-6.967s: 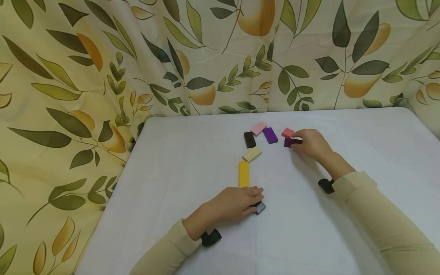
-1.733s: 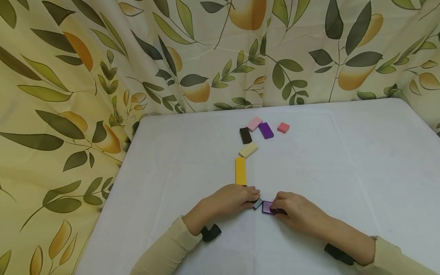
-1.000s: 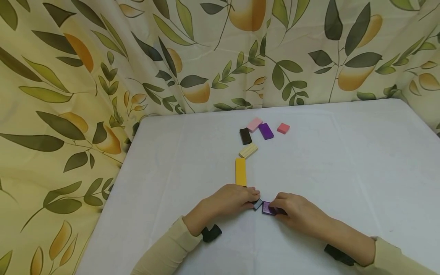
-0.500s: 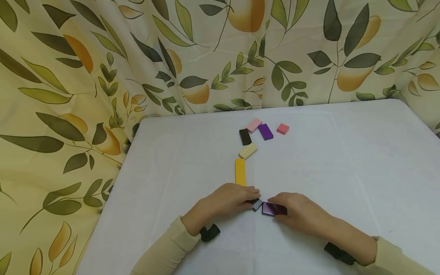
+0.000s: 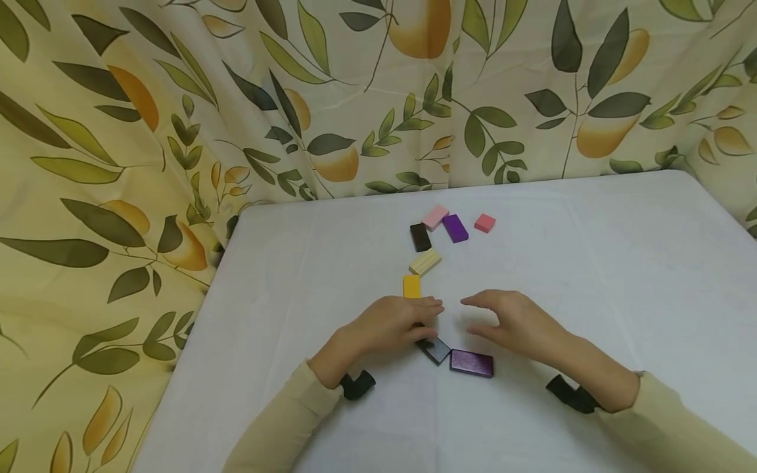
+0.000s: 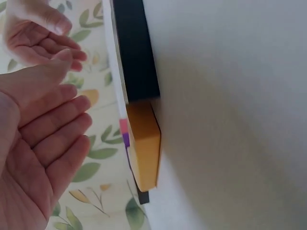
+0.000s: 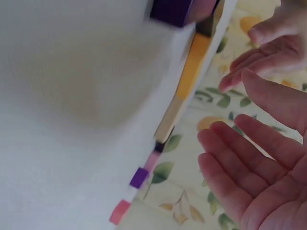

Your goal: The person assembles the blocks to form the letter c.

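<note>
In the head view my left hand point(image 5: 387, 323) hovers with straight fingers over the yellow block point(image 5: 411, 286) and the dark grey block point(image 5: 435, 351), hiding part of each. The left wrist view has that palm point(image 6: 45, 148) apart from both blocks, with nothing in it. My right hand point(image 5: 526, 323) is raised over the table, thumb and fingers spread around nothing. Just below it in the head view, a glossy dark purple block point(image 5: 471, 362) lies flat, its left end at the corner of the dark grey one. The right wrist view also finds the right palm point(image 7: 259, 177) bare.
Beyond the yellow block a line curves away: a pale wood block point(image 5: 425, 262), a black block point(image 5: 420, 237), a light pink block point(image 5: 435, 217) and a bright purple block point(image 5: 455, 228). A coral block point(image 5: 485, 223) lies apart to the right. A patterned curtain point(image 5: 367, 118) hangs behind the white table point(image 5: 296, 276).
My right hand brought the dark purple block from beside the coral one to the dark grey block, then let go and rose away. My left hand has shifted slightly up, uncovering more dark grey block.
</note>
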`<state>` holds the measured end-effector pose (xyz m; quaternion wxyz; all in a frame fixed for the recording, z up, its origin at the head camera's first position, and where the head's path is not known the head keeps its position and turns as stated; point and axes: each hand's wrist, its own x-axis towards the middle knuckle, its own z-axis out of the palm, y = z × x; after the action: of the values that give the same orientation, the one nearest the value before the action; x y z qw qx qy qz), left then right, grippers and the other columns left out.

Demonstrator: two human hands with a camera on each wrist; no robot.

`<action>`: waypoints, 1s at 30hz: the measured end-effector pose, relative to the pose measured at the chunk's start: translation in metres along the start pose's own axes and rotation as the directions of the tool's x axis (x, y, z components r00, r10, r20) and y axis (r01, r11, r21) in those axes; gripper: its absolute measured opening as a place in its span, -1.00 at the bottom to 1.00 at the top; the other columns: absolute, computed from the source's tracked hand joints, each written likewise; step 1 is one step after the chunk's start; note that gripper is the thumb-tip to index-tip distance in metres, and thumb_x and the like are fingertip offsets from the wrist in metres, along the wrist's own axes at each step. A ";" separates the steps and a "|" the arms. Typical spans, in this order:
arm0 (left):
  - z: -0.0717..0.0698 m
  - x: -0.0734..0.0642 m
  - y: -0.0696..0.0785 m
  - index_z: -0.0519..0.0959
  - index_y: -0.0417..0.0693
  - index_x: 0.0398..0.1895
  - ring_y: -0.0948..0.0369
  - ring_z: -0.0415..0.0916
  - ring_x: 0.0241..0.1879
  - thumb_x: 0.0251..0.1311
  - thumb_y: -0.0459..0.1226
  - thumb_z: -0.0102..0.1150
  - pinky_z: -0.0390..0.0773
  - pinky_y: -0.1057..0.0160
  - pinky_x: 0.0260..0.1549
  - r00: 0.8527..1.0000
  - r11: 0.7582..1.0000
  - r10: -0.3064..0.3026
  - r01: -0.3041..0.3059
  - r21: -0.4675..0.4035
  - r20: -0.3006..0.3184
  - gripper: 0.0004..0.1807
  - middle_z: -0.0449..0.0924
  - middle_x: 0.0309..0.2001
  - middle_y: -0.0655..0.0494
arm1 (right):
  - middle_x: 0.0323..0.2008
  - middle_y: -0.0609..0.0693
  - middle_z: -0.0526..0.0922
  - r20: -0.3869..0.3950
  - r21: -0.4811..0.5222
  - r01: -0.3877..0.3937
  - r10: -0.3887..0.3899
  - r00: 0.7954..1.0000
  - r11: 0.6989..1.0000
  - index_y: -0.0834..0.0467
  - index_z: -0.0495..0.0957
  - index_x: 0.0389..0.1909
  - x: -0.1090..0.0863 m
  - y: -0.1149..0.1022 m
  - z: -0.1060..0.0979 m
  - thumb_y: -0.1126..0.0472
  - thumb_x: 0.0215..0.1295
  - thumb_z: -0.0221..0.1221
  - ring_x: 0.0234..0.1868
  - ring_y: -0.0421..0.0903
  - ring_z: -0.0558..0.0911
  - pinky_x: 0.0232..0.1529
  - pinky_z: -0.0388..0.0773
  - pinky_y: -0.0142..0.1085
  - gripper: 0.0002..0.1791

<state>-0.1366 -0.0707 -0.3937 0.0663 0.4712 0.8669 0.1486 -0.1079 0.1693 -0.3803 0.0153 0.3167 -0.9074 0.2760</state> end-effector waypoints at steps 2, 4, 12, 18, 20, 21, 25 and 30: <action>-0.003 0.004 -0.005 0.46 -0.08 0.17 0.40 0.22 0.21 0.29 -0.06 0.01 0.26 0.42 0.09 1.000 1.000 -0.009 0.009 0.005 -0.008 -0.54 0.39 0.19 0.15 | -0.21 0.14 0.65 -0.018 0.001 -0.015 0.015 1.000 1.000 0.34 0.58 -0.12 0.008 0.006 -0.002 0.28 -0.04 0.38 -0.16 0.05 0.62 -0.16 0.53 -0.08 -0.59; -0.005 0.009 -0.010 0.45 -0.12 0.18 0.36 0.23 0.21 0.30 -0.08 0.01 0.26 0.39 0.10 1.000 1.000 -0.019 0.019 0.014 -0.021 -0.54 0.38 0.20 0.12 | -0.21 0.16 0.65 -0.033 0.002 -0.045 0.045 0.998 0.999 0.35 0.58 -0.12 0.015 0.013 -0.004 0.28 -0.03 0.37 -0.16 0.07 0.61 -0.15 0.52 -0.06 -0.60; -0.005 0.019 -0.029 0.41 -0.16 0.21 0.27 0.26 0.21 0.30 -0.05 -0.01 0.24 0.33 0.13 0.995 0.996 -0.089 0.090 0.017 -0.033 -0.49 0.37 0.21 0.09 | -0.21 0.22 0.64 -0.042 0.000 -0.110 0.110 0.993 0.994 0.38 0.58 -0.13 0.032 0.033 -0.012 0.32 0.02 0.33 -0.17 0.13 0.60 -0.14 0.49 0.01 -0.63; -0.003 0.025 -0.040 0.37 -0.14 0.24 0.25 0.24 0.23 0.30 -0.03 -0.02 0.20 0.31 0.16 0.986 0.986 -0.163 0.164 0.012 -0.042 -0.46 0.34 0.23 0.08 | -0.20 0.26 0.62 -0.056 -0.007 -0.167 0.166 0.985 0.986 0.39 0.57 -0.12 0.045 0.042 -0.017 0.32 0.05 0.30 -0.14 0.17 0.58 -0.10 0.46 0.03 -0.65; -0.004 0.027 -0.042 0.33 -0.13 0.27 0.23 0.21 0.24 0.29 -0.01 -0.02 0.19 0.29 0.17 0.981 0.981 -0.193 0.194 0.006 -0.022 -0.43 0.30 0.26 0.06 | -0.19 0.27 0.62 -0.057 -0.006 -0.183 0.183 0.982 0.983 0.40 0.57 -0.12 0.051 0.044 -0.018 0.31 0.06 0.30 -0.13 0.18 0.57 -0.09 0.45 0.04 -0.64; -0.004 0.028 -0.042 0.31 -0.12 0.28 0.22 0.20 0.25 0.29 0.01 -0.03 0.19 0.28 0.17 0.978 0.978 -0.208 0.208 0.005 -0.008 -0.41 0.27 0.27 0.05 | -0.19 0.27 0.62 -0.056 -0.007 -0.189 0.189 0.980 0.982 0.40 0.57 -0.11 0.054 0.044 -0.018 0.31 0.06 0.30 -0.13 0.19 0.57 -0.09 0.45 0.05 -0.64; -0.005 0.032 -0.044 0.27 -0.11 0.31 0.19 0.18 0.27 0.29 0.04 -0.06 0.18 0.25 0.18 0.972 0.973 -0.232 0.232 0.006 0.028 -0.38 0.21 0.30 0.04 | -0.20 0.28 0.62 -0.050 -0.021 -0.215 0.214 0.976 0.976 0.40 0.57 -0.11 0.068 0.048 -0.016 0.30 0.08 0.29 -0.14 0.20 0.56 -0.10 0.45 0.05 -0.64; -0.005 0.040 -0.048 0.26 -0.13 0.31 0.18 0.15 0.28 0.32 0.06 -0.12 0.18 0.26 0.19 0.971 0.972 -0.235 0.234 0.037 0.044 -0.38 0.16 0.33 0.00 | -0.21 0.29 0.61 -0.059 -0.050 -0.241 0.238 0.970 0.969 0.42 0.57 -0.13 0.089 0.060 -0.011 0.31 0.10 0.26 -0.16 0.20 0.55 -0.12 0.45 0.03 -0.67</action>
<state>-0.1976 -0.0626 -0.4034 0.0967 0.3700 0.9169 0.1145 -0.2155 0.1635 -0.3827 0.0149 0.1969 -0.9457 0.2582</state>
